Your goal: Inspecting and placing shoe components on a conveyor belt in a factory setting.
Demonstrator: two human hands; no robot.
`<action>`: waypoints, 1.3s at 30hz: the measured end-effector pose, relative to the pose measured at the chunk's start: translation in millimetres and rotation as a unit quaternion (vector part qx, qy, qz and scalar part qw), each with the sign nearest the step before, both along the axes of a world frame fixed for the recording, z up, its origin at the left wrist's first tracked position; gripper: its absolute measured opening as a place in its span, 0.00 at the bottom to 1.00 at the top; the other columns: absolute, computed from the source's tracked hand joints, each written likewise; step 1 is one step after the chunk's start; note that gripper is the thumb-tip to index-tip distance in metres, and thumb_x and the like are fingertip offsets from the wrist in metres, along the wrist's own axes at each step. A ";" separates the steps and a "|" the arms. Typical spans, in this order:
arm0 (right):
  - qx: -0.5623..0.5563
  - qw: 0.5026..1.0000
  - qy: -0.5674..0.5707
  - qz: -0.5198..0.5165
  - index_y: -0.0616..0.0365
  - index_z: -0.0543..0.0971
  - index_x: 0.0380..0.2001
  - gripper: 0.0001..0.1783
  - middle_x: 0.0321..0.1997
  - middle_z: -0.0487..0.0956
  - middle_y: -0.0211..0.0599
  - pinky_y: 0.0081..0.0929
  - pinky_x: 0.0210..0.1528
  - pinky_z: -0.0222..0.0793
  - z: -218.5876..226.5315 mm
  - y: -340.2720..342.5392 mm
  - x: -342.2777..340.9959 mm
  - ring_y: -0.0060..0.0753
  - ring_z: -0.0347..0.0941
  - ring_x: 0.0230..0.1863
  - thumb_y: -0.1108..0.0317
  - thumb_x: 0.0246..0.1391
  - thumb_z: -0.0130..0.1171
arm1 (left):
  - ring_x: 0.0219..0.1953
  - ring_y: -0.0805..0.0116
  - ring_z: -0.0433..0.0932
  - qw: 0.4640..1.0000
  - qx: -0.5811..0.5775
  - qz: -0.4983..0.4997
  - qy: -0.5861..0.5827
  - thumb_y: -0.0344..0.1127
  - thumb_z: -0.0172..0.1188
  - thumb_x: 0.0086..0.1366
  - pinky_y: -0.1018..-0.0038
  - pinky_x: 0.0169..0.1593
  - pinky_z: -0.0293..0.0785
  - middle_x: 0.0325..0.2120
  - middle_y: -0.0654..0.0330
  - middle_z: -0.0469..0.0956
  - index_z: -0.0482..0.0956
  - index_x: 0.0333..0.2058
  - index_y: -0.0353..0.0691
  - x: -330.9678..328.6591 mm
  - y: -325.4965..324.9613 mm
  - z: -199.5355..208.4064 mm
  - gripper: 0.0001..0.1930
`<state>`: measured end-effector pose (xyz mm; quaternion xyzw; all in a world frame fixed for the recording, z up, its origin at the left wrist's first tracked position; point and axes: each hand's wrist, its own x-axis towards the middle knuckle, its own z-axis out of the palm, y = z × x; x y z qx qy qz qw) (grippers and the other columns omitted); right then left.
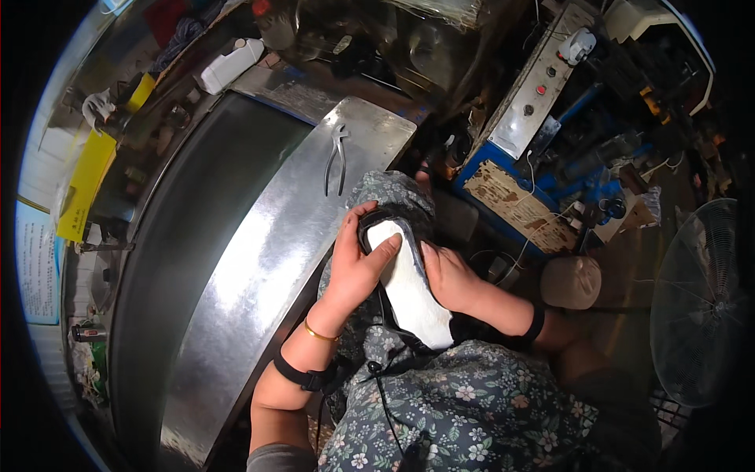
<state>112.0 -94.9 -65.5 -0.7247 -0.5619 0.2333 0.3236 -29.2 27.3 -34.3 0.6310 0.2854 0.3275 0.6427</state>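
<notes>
A dark shoe upper with a white sole-shaped bottom [410,293] rests on my lap, the white face turned up. My left hand [355,256] grips its far left side, with the thumb pressed on the white surface. Along the right edge, my right hand [450,277] is wrapped, fingers bent against the dark rim; some fingertips are hidden. A floral apron [472,401] lies beneath the shoe. On the shiny metal ledge [267,236] beyond my left hand lies a pair of pliers [336,161], handles toward me.
A dark conveyor belt [181,228] curves along the left of the ledge. Behind it lies a white plastic bottle [231,66]. At the right stand a blue machine with a button panel [539,93], a round stool [571,282] and a large caged fan [700,303].
</notes>
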 end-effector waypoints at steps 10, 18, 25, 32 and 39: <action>0.027 0.955 -0.295 0.018 0.72 0.72 0.47 0.21 0.24 0.78 0.40 0.36 0.31 0.73 35.0 17.1 10.5 0.43 0.77 0.28 0.62 0.59 0.51 | 0.47 0.72 0.70 0.991 0.115 0.007 0.072 0.30 0.64 0.61 0.76 0.51 0.68 0.45 0.57 0.72 0.63 0.55 0.33 17.8 11.2 -14.5 0.26; 0.054 0.916 0.394 0.058 0.66 0.47 0.69 0.34 0.71 0.56 0.49 0.31 0.71 0.43 -11.8 -35.3 6.1 0.41 0.47 0.73 0.58 0.69 0.41 | 0.58 0.62 0.68 0.867 -0.373 -0.086 -0.320 0.44 0.52 0.68 0.69 0.64 0.60 0.58 0.51 0.67 0.58 0.63 0.33 -6.3 -12.5 5.6 0.31; -0.032 0.985 0.167 0.010 0.68 0.42 0.68 0.44 0.64 0.59 0.72 0.37 0.65 0.57 10.8 -6.7 -27.0 0.64 0.57 0.67 0.50 0.64 0.49 | 0.24 0.38 0.77 0.794 0.334 0.217 0.459 0.41 0.39 0.71 0.52 0.30 0.74 0.21 0.41 0.78 0.74 0.31 0.32 -10.1 -30.2 2.3 0.19; 0.134 0.963 0.233 0.011 0.74 0.42 0.66 0.41 0.63 0.61 0.68 0.36 0.65 0.56 -0.7 -8.3 -33.4 0.58 0.60 0.66 0.59 0.64 0.50 | 0.48 0.36 0.74 0.899 0.345 -0.068 0.263 0.41 0.43 0.71 0.55 0.52 0.72 0.55 0.27 0.63 0.43 0.65 0.22 -49.6 -29.5 -10.5 0.34; 0.138 0.976 0.165 0.020 0.73 0.40 0.67 0.40 0.67 0.56 0.66 0.36 0.68 0.50 -9.5 -17.7 -31.0 0.56 0.53 0.69 0.60 0.65 0.47 | 0.58 0.42 0.67 0.963 0.182 0.132 0.151 0.41 0.40 0.71 0.61 0.61 0.63 0.56 0.34 0.66 0.57 0.61 0.23 -36.4 -74.5 -35.8 0.28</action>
